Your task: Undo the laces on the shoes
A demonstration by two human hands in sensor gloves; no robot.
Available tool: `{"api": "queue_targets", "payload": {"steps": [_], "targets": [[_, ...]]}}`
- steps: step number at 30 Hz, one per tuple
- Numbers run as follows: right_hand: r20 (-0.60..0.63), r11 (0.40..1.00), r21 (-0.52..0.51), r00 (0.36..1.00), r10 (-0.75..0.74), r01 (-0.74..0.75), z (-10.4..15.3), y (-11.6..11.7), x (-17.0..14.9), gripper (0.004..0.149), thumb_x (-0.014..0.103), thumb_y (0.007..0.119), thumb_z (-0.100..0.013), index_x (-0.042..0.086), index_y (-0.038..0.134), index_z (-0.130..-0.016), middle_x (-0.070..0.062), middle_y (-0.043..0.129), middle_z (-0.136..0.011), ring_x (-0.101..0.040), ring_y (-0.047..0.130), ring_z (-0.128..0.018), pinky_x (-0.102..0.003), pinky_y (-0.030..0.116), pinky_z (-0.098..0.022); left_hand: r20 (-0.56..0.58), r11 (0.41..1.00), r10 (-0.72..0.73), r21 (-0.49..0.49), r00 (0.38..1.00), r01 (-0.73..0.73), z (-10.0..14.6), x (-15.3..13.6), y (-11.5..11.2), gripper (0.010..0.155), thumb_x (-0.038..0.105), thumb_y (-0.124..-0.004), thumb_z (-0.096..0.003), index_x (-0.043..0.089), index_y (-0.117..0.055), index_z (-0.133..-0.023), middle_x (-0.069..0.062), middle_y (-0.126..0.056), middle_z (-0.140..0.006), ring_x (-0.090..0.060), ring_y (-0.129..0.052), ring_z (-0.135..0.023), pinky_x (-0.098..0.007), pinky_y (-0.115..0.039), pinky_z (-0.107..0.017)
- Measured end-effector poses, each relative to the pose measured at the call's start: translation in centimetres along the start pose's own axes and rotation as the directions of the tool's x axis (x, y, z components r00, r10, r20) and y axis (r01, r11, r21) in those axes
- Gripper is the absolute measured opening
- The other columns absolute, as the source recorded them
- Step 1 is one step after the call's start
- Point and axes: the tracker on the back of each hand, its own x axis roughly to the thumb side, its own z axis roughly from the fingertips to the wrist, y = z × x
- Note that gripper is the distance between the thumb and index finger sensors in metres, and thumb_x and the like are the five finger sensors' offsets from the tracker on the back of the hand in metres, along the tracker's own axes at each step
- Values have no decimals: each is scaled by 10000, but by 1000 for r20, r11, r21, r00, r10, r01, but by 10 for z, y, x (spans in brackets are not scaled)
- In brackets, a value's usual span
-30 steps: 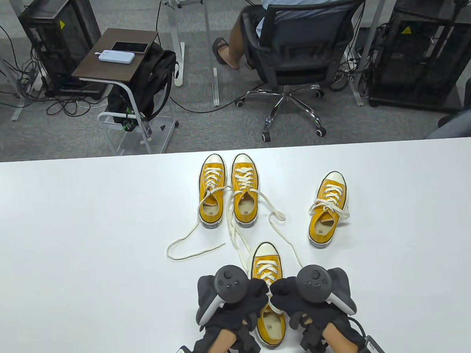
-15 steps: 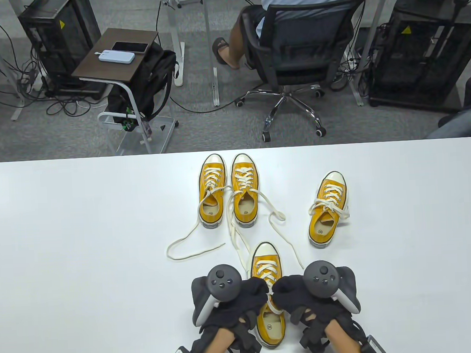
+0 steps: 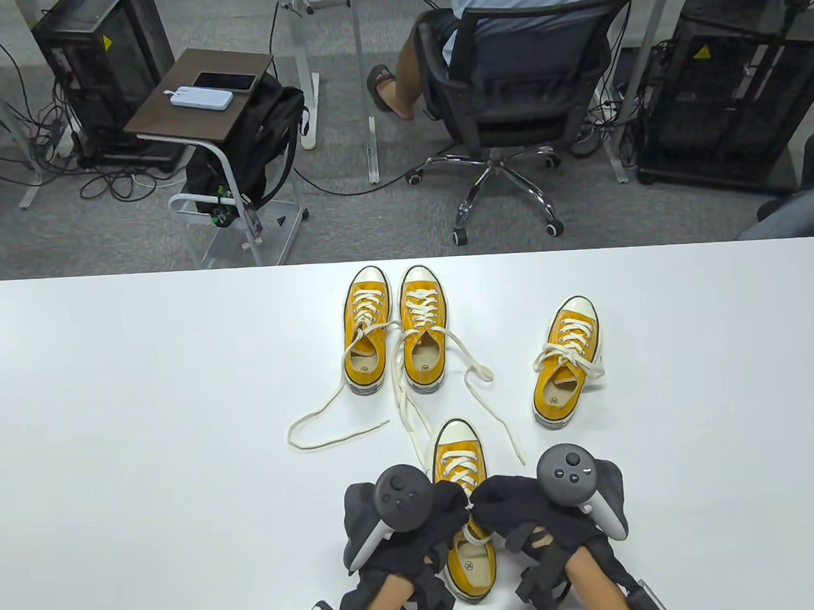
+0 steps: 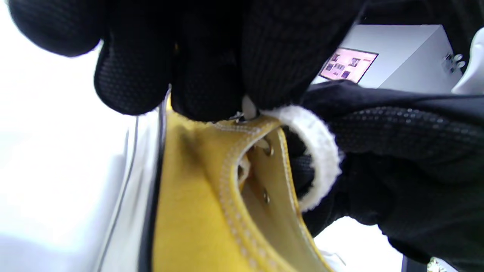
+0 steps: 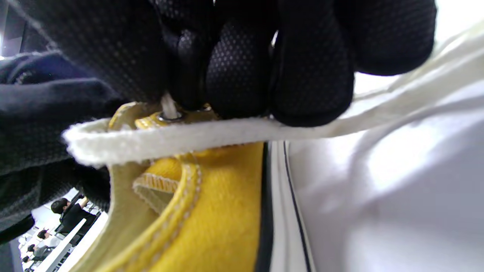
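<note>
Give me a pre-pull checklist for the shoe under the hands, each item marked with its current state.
1. Left hand on the lace at the top eyelet: ok.
2. Right hand pinching the lace: ok.
3. Near shoe flat on the table: ok.
4. Knot already loosened: cannot tell, fingers cover it.
5. Trailing laces of the far pair lie beside the near shoe's toe: not ok, could snag.

Shoe (image 5: 211, 226): matt yellow canvas, stitched; metal eyelets (image 4: 267, 148). Lace (image 5: 211, 138): fuzzy woven cotton. Gloves (image 4: 416, 124): black dotted knit.
</note>
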Motion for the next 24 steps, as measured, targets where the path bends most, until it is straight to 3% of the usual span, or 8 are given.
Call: {"api": "queue_targets", "payload": {"steps": [7, 10, 12, 16, 19, 24], "targets": [[-7, 999, -10, 999, 37, -37, 2, -1, 1, 341, 394, 888, -439, 220, 905, -732, -113, 994, -660, -365, 984, -468, -596, 767, -440, 7, 1000, 13, 13, 1000, -13, 1, 0, 1, 386, 367, -879, -437, 243, -939, -797, -19, -1060, -675, -336, -1044, -619, -499, -869, -413], [43, 994, -2, 993, 108, -108, 6, -4, 9, 425, 364, 865, -443, 167, 845, -820, -145, 959, -716, -379, 969, -503, -607, 749, -465, -3, 1000, 24, -13, 1000, -25, 0, -2, 0, 382, 361, -870, -444, 263, -929, -808, -14, -1062, -684, -336, -1048, -621, -496, -873, -411], [71, 988, -57, 987, 144, -140, 9, -9, 15, 545, 420, 875, -428, 146, 802, -893, -166, 931, -760, -391, 952, -535, -615, 732, -484, -2, 999, 42, -9, 999, -42, -1, -4, 1, 380, 360, -871, -443, 258, -932, -804, -17, -1067, -679, -339, -1051, -616, -499, -874, -407], [107, 977, -71, 972, 209, -202, 10, -4, 21, 557, 460, 894, -401, 159, 833, -866, -159, 937, -754, -391, 947, -546, -619, 722, -498, 1, 999, 51, -15, 999, -51, -1, -4, 1, 374, 358, -869, -443, 265, -928, -801, -20, -1070, -680, -338, -1053, -615, -498, -874, -405], [116, 965, -97, 960, 255, -245, 6, 3, 22, 398, 378, 902, -402, 196, 915, -756, -110, 997, -646, -361, 985, -481, -601, 753, -474, 17, 999, 45, -3, 999, -45, -1, -3, 1, 373, 359, -873, -437, 269, -932, -793, -11, -1077, -675, -332, -1058, -612, -497, -878, -405], [83, 969, -125, 971, 225, -214, 8, -1, 17, 344, 408, 886, -435, 226, 906, -726, -109, 990, -654, -356, 986, -484, -593, 760, -468, -34, 998, 58, -15, 998, -59, 1, -5, 4, 365, 349, -880, -438, 270, -935, -790, -36, -1083, -686, -340, -1066, -619, -505, -884, -401]]}}
